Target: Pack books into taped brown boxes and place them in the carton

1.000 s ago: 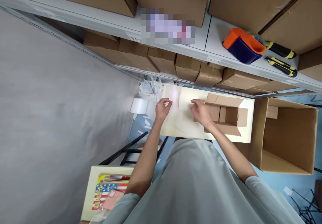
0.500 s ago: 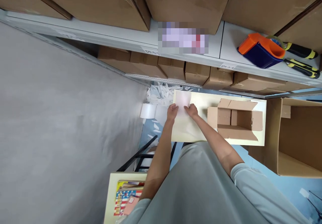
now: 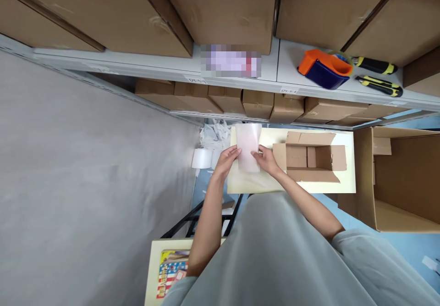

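Between my two hands is a pale pinkish-white wrapped packet (image 3: 248,159), its wrapping whitish and partly see-through; what lies inside cannot be made out. My left hand (image 3: 228,158) grips its left edge with thumb and fingers. On the right edge, my right hand (image 3: 266,158) pinches it the same way. The packet is above the left part of a cream-coloured table (image 3: 254,186). An open cardboard box (image 3: 297,175) with its flaps spread stands on the table, right of my right hand.
A white roll (image 3: 202,158) and crumpled white scraps (image 3: 216,133) lie left of the table. A large cardboard box (image 3: 365,177) stands at the right. Ahead, a shelf (image 3: 275,74) holds cartons, an orange-and-blue tape dispenser (image 3: 325,69) and two cutters (image 3: 380,86). Magazines (image 3: 168,278) are at lower left.
My hands have lifted the packet from the tabletop towards me, and more of it now shows between them. The camera view has shifted slightly to the right.
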The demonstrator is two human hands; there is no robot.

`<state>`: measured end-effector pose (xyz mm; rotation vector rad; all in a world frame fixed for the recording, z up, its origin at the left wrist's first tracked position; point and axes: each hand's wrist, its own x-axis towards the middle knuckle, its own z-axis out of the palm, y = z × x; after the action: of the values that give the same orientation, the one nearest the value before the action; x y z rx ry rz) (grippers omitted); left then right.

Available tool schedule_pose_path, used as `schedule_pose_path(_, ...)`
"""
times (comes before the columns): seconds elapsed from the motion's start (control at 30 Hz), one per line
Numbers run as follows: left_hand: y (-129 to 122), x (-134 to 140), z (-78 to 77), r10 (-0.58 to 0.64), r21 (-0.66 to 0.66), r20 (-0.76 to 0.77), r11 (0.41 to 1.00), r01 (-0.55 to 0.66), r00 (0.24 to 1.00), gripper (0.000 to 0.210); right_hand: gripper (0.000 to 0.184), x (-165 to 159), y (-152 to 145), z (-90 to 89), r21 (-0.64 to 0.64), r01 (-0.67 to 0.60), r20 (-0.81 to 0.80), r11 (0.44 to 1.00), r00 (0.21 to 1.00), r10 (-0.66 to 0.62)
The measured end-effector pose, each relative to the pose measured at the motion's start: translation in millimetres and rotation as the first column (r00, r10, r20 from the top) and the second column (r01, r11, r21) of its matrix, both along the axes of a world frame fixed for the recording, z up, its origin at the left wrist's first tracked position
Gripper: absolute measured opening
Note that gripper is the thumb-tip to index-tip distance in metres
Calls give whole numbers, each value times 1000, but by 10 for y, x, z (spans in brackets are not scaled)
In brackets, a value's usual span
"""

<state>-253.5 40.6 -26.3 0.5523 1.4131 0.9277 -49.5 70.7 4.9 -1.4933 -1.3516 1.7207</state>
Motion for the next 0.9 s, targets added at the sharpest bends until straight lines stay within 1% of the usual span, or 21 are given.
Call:
schedule_pose_path(0.07,-81,145,284,-89,5,119,996,89,989,58,51,328,-106,200,-21,4,-169,1000,986,-7)
schedule_pose_path(0.13,-155,365,532,-140,9,208,990,142,968,55,59,659,-209,379,-56,13,-281,998,959,-28)
schedule_pose_path(0.17,-184,497,634,-152,9,239,988,155,959,54,61,820,-257,455,-78,24,-315,997,948,-47)
schedule_pose_path(0.23,-222,787,787,-160,2,271,986,166,949,55,65,1127,-344,577,-130,56,-354,990,930,-99)
schedule_pose_path(0.3,-229,1093,884,-164,1,268,986,169,949,56,69,1413,-413,658,-178,106,-352,978,922,-164)
schedule_pose_path(0.37,-212,1393,944,-167,12,241,986,169,956,57,70,1679,-458,709,-198,168,-326,966,918,-226)
schedule_pose_path(0.43,-181,1671,987,-175,31,205,984,173,963,57,68,1918,-477,740,-180,215,-298,960,918,-261)
schedule_pose_path(0.53,-136,2029,1019,-205,70,150,978,197,967,57,61,2211,-464,767,-114,247,-260,962,928,-269)
schedule_pose_path(0.7,-94,2477,971,-275,155,-22,949,275,961,56,59,2534,-406,731,29,319,-176,947,935,-309)
schedule_pose_path(0.77,-95,2603,999,-250,210,-156,937,279,956,61,58,2645,-385,704,101,306,-123,947,948,-293)
schedule_pose_path(0.8,-100,2651,1043,-207,258,-260,927,274,943,65,56,2703,-374,699,149,281,-78,948,959,-272)
schedule_pose_path(0.83,-107,2690,1110,-149,319,-386,904,284,910,67,54,2761,-362,703,203,241,-15,949,970,-243)
schedule_pose_path(0.87,-114,2719,1196,-90,385,-521,863,327,849,68,52,2819,-348,717,255,181,67,950,977,-204)
schedule_pose_path(0.9,-118,2743,1295,-43,432,-648,802,413,761,66,49,2873,-332,743,297,103,163,949,974,-157)
